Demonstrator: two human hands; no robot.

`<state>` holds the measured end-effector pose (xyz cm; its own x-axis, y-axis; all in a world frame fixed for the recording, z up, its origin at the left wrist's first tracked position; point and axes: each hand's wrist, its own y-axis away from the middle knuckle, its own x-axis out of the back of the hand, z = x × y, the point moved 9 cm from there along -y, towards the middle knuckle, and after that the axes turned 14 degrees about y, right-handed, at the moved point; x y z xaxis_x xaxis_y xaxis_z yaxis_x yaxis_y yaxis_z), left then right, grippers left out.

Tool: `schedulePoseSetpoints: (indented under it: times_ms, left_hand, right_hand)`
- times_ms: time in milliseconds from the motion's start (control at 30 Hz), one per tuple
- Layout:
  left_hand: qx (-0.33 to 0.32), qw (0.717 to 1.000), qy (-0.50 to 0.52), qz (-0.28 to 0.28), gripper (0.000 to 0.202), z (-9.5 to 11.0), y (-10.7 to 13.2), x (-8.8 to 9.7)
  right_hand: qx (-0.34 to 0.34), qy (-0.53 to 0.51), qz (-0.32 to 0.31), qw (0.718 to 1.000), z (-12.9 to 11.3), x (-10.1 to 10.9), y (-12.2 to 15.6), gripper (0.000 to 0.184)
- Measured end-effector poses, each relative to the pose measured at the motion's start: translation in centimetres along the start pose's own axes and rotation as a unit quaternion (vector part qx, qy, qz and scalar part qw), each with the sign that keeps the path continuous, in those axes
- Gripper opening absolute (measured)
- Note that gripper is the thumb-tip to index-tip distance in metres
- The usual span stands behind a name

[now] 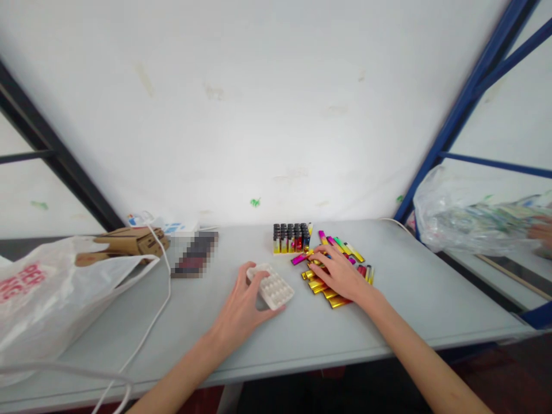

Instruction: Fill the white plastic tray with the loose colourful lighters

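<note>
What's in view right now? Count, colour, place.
Table: one, light grey, across view
Wall: one, white, behind table
Black frame: one, black, back left
Blue frame: one, blue, right
Tray: one, white, table centre
Standing lighters: many, black-topped, table back
Loose lighters: over ten, gold, pink, green, red, right of tray
Printed bag: one, white with red, far left
Cardboard box: at least one, brown, back left
Pixelated item: one, dark, beside box
Cable: at least one, white, left
Clear bag: one, transparent, right
Other person's hand: one, blurred, right edge
Left hand: one, bare, gripping tray
Right hand: one, bare, over loose lighters
</note>
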<state>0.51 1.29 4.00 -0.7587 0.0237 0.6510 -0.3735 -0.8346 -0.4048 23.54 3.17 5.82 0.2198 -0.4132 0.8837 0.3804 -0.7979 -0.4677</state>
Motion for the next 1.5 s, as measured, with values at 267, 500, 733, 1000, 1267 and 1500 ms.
schedulePoseSetpoints:
  times_ms: [267,500,733,1000,1267,1500]
  left_hand:
    - [-0.012,0.989,-0.064,-0.136,0.088,-0.9,0.9,1.6]
    - [-0.027,0.977,-0.025,-0.212,0.048,0.1,-1.0,2.5]
    - [-0.008,0.957,-0.028,-0.290,0.038,-0.8,-6.6,-0.7]
    - [-0.060,0.973,0.013,-0.222,0.051,-1.9,-8.0,-1.3]
    - [-0.068,0.978,0.019,-0.197,0.069,-2.2,-7.5,-1.6]
    - [-0.079,0.972,0.028,-0.217,0.070,-1.7,-7.6,-1.4]
  right_hand:
    - [-0.041,-0.008,-0.010,0.999,2.0,1.4,0.8,0.036]
    - [-0.053,-0.063,-0.066,0.994,4.5,1.2,2.3,0.042]
    - [-0.138,0.005,-0.043,0.990,7.0,2.2,3.1,0.045]
    - [-0.087,-0.082,-0.105,0.987,7.0,2.5,4.1,0.034]
    - [-0.077,-0.130,-0.121,0.981,8.7,3.3,4.3,0.034]
    - [-0.225,-0.305,-0.044,0.924,11.2,3.5,4.7,0.044]
